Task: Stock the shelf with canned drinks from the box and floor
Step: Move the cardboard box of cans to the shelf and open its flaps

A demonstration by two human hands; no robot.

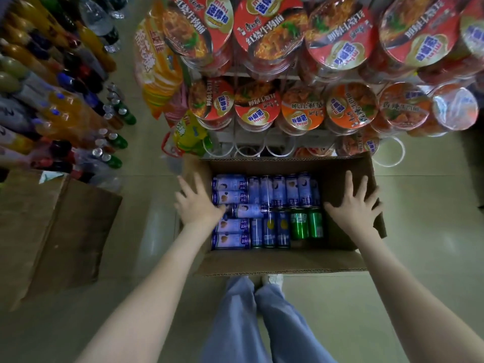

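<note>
Stocking seems barely begun; the brown cardboard box (pixel 282 260) sits full of blue and green metal cans (pixel 277 191). Left grip (pixel 199 203) and right grip (pixel 353 204) rest wide and empty on its side edges.

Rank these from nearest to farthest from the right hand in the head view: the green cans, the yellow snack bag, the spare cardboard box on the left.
1. The green cans, inside the open box, just left of the right hand.
2. The yellow snack bag, beyond the open box's far left corner, at the rack's end.
3. The spare cardboard box, on the floor at far left.
</note>
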